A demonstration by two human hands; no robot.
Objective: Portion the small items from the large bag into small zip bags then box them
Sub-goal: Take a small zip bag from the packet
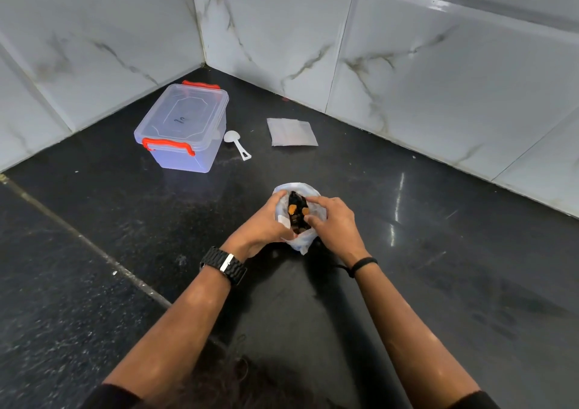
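Both hands, left hand (261, 220) and right hand (336, 223), grip the large bag (299, 239) open; beyond their fingers, zip bags (293, 132) lie unfilled, box (185, 126) still lidded.

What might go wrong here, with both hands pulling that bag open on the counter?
The large bag is held only by the left hand and right hand; letting go may tip it and spill the dark and orange pieces. The scoop and zip bags lie apart, needing a reach.
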